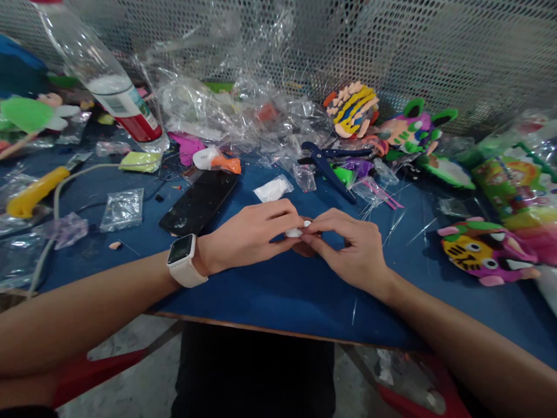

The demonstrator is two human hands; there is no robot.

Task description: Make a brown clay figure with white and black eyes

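Observation:
My two hands meet over the middle of the blue table (270, 290). My left hand (250, 235), with a white smartwatch (185, 261) on its wrist, pinches a small white piece (300, 229) with thumb and fingertips. My right hand (348, 247) pinches the same white piece from the other side, fingers curled. A black phone (199, 200) lies face up just behind my left hand. A small white packet (273, 188) lies behind the hands.
Crumpled clear plastic bags (226, 110) heap at the back before a mesh wall. A tilted plastic bottle (108, 81) stands back left. Blue pliers (328, 165), a yellow-handled tool (37, 191), a cable and colourful foam animal masks (485, 249) lie around. The table's front edge is close.

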